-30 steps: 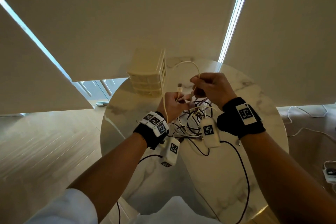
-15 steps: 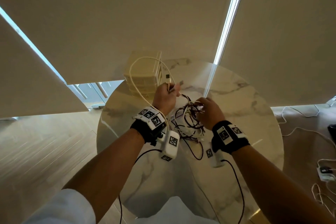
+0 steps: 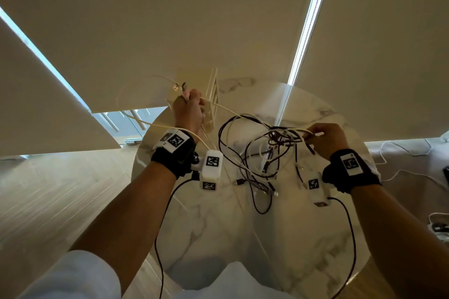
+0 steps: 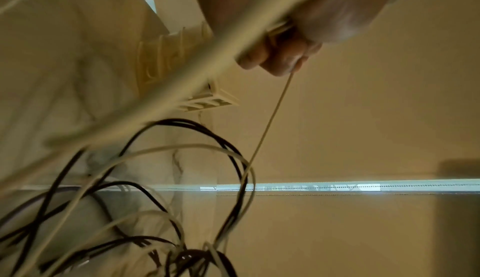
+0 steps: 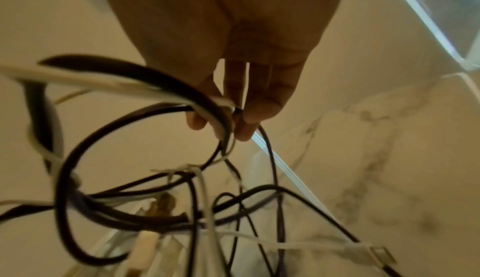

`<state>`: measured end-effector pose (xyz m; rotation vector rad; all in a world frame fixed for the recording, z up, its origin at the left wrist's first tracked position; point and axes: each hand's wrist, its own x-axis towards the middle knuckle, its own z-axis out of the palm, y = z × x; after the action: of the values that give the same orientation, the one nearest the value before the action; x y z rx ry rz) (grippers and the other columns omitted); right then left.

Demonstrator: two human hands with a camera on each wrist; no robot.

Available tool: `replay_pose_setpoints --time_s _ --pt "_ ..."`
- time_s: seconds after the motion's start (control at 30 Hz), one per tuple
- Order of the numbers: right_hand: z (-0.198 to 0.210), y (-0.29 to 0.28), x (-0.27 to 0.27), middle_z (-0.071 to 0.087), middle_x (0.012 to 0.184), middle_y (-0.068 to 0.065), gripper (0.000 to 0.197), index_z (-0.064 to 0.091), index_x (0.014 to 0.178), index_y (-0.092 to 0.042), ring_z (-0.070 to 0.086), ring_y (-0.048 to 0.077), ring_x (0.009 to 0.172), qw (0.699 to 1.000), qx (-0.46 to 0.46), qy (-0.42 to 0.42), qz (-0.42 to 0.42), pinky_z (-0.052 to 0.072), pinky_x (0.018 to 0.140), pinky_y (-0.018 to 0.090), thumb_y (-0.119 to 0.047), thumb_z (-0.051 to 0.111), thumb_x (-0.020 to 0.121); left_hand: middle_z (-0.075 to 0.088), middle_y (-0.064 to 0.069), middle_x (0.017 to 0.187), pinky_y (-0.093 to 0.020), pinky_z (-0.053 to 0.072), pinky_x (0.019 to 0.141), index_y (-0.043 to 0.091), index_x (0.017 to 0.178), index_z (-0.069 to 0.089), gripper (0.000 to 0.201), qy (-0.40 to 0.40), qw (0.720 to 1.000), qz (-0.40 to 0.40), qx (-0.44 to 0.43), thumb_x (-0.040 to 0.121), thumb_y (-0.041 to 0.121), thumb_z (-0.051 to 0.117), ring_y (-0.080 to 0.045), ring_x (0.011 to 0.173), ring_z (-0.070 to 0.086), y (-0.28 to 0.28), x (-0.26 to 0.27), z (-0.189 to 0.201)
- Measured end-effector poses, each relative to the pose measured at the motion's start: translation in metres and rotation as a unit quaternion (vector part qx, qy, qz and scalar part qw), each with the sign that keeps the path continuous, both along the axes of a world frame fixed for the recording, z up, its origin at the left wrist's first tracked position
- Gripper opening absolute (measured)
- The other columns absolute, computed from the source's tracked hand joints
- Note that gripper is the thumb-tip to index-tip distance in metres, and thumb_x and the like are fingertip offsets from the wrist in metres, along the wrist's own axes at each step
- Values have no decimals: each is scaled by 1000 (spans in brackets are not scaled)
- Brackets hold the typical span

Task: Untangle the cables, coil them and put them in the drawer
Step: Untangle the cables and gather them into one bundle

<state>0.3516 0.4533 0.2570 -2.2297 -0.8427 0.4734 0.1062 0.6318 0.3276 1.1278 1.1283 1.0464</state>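
Round marble-topped table (image 3: 315, 238): white with grey veining, set before drawn roller blinds (image 3: 218, 19), with a bright strip of daylight showing between two of them. Wooden floor (image 3: 48, 201): pale boards, left of the table. Small cream drawer unit (image 3: 211, 94): stood at the table's far edge, partly hidden behind the raised left hand; whether any drawer was open could not be told. Tangle of cables (image 3: 267, 153): black and white leads knotted together, lifted above the middle of the table, loops hanging down and several plug ends trailing near the tabletop (contact with the marble could not be told). White cable (image 3: 228, 110): ran taut from the left hand across to the tangle, with a slack loop curving out to the left and its plug (image 3: 175, 87) standing up just above the fist. Left hand (image 3: 188, 110): raised in front of the drawer unit, fingers (image 4: 280, 59) curled into a fist round the white cable. Right hand (image 3: 328, 139): held well apart from the left, at the right side of the tangle, thumb and fingertips (image 5: 244, 121) pressed together, pinching a bunch of black and white strands. Both wrists wore black straps carrying marker-tagged camera units.
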Motion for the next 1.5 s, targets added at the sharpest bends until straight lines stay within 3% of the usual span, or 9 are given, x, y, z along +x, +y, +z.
replay_pose_setpoints --time_s 0.17,0.33,0.5,0.63,0.77,0.9,1.17,1.27,1.5 --pt "23 13 -18 60 118 8 35 67 109 -18 60 26 102 997 -4 -45 66 42 83 25 2 54 84 51 -3 69 -17 24 36 10 79 43 21 -54 993 -103 11 100 13 45 -7 41 34 -16 12 4" --pt "41 38 -88 63 96 -2 29 60 118 -24 62 10 79 978 48 -20 202 50 71 21 -30 63 90 57 -8 75 -18 23 37 12 77 49 24 -67 979 -188 33 100 11 44 -7 41 33 -31 22 12" --pt "39 57 -98 68 90 4 20 70 99 -12 63 15 80 978 65 -15 197 54 82 34 -25 56 94 66 -3 79 -19 23 38 11 93 57 14 -92 976 -192 48 99 13 45 -12 46 33 -24 20 13" --pt "61 58 -87 67 79 7 26 73 92 -8 63 21 74 977 76 -26 196 50 68 27 -26 55 94 61 2 77 -15 37 45 3 124 55 34 62 958 -272 69 90 8 60 -1 47 46 -35 27 -15" --pt "76 56 -81 56 67 -4 20 72 82 -6 52 9 62 972 39 -82 217 36 55 13 -11 54 90 69 -1 94 -22 51 76 14 104 67 27 115 944 -274 144 78 15 71 -15 92 66 -51 45 -37" --pt "82 53 -79 57 66 -10 20 72 82 -15 51 2 60 975 68 -55 203 33 53 6 -22 57 93 70 -11 85 -23 41 65 7 93 70 18 213 935 -208 194 85 22 62 -30 87 65 -56 54 -41" --pt "86 48 -69 72 78 6 4 69 80 -9 70 21 75 970 196 41 141 58 80 38 -11 68 83 65 -12 78 -10 39 58 3 88 65 14 141 944 -156 256 85 15 58 -9 64 54 -71 63 -31" --pt "83 45 -72 72 78 2 8 70 81 -11 69 15 75 964 241 43 102 57 82 34 -18 68 85 66 -16 89 -30 53 69 21 82 62 4 120 958 -163 203 85 18 63 -17 76 63 -69 65 -28" --pt "48 32 -87 69 97 4 22 66 105 -13 65 13 77 985 73 -11 154 51 67 19 -25 67 86 71 3 83 -22 46 50 21 79 72 13 58 978 -189 68 90 21 64 -6 60 60 -48 54 -11"
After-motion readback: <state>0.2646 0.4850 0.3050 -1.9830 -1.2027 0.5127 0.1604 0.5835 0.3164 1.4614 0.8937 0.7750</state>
